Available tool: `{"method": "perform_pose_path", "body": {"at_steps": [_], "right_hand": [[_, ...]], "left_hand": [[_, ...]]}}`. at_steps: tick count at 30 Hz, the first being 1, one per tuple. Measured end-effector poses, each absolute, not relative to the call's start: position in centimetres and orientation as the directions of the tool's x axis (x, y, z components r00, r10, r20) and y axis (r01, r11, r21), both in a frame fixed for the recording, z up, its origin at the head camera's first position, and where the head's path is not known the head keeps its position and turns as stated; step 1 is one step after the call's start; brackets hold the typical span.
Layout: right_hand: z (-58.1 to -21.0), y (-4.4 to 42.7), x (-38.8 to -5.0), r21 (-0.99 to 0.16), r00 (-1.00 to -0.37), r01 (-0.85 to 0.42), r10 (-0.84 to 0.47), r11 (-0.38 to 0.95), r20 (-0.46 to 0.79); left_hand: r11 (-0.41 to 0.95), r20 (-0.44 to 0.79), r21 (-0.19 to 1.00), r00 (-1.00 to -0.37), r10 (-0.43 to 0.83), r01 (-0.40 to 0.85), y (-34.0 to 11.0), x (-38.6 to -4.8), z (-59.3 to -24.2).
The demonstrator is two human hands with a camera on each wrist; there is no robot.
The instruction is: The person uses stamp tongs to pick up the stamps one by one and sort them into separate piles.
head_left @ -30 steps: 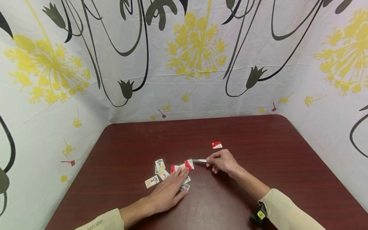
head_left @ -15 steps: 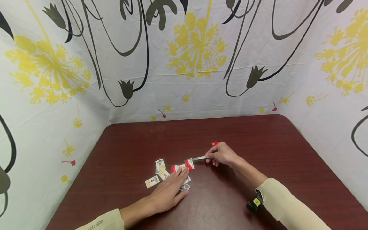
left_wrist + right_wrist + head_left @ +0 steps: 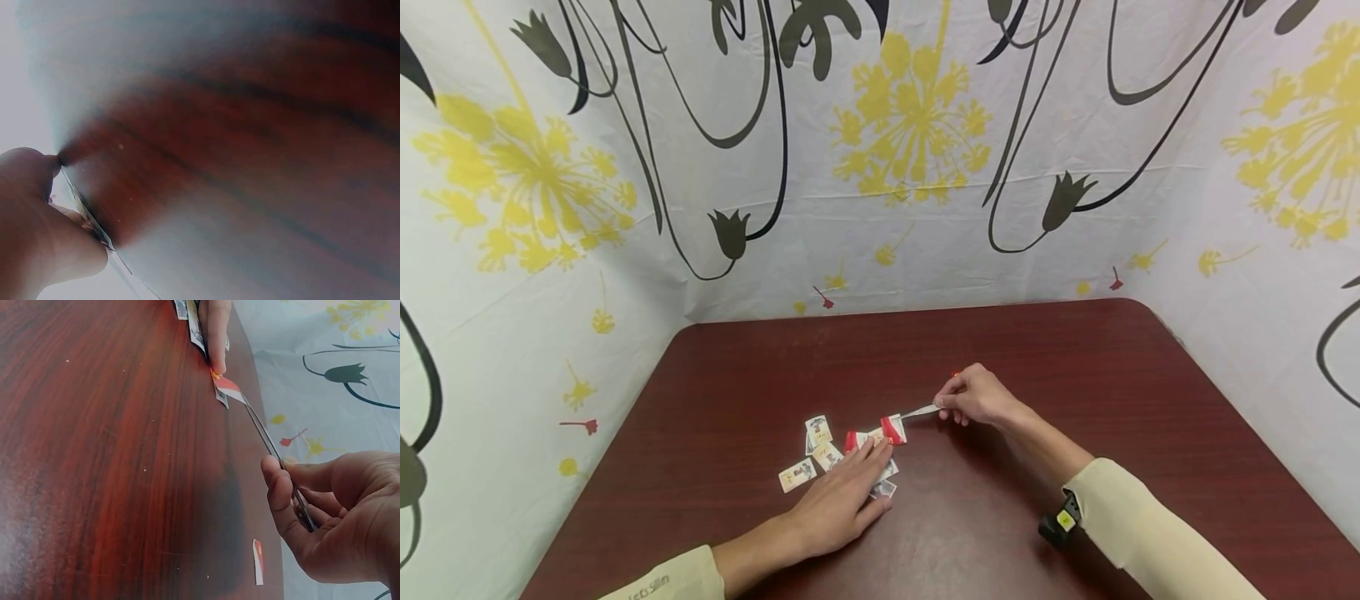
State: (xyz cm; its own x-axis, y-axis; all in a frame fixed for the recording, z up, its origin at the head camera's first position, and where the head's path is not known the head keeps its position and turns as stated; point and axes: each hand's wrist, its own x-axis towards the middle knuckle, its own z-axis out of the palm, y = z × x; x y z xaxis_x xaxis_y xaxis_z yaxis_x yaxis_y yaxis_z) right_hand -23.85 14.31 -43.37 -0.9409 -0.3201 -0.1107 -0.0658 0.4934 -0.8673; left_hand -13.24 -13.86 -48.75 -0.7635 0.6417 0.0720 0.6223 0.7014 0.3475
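Metal tweezers [image 3: 921,411] are pinched in the right hand [image 3: 983,400], their tips at the edge of a red-and-white card [image 3: 893,429]. In the right wrist view the tweezers [image 3: 267,436] meet the white end of that card [image 3: 230,389], which is tilted up, while a left fingertip touches its red end. The left hand [image 3: 842,498] lies flat with extended fingers over a small pile of cards, partly hiding them. In the left wrist view, the fingers of the left hand [image 3: 47,231] rest against thin card edges [image 3: 87,212].
Several pale picture cards [image 3: 797,474] lie left of the left hand. Another red-and-white card [image 3: 258,562] lies apart on the dark red table [image 3: 760,358], mostly hidden behind the right hand in the head view. Patterned cloth [image 3: 910,250] hangs around the table.
The right hand has moved slightly up and away across the table, covering most of the separate red-and-white card; the tweezers now slant more. The left hand has stayed in place.
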Motion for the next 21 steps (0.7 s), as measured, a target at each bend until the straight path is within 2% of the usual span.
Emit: {"method": "perform_pose_path", "body": {"at_steps": [8,21], "right_hand": [[-43.6,14.5,-23.3,-0.862,-0.956,-0.071,-0.280,0.501,-0.084],[-44.6,14.5,-20.9,-0.912,-0.986,0.032,-0.138,0.410,-0.097]], "left_hand": [[0.691,0.084,0.350,-0.756,0.649,0.633,-13.9,-13.3,-48.6],[0.691,0.086,0.360,-0.759,0.645,0.627,-13.9,-13.3,-48.7]]}}
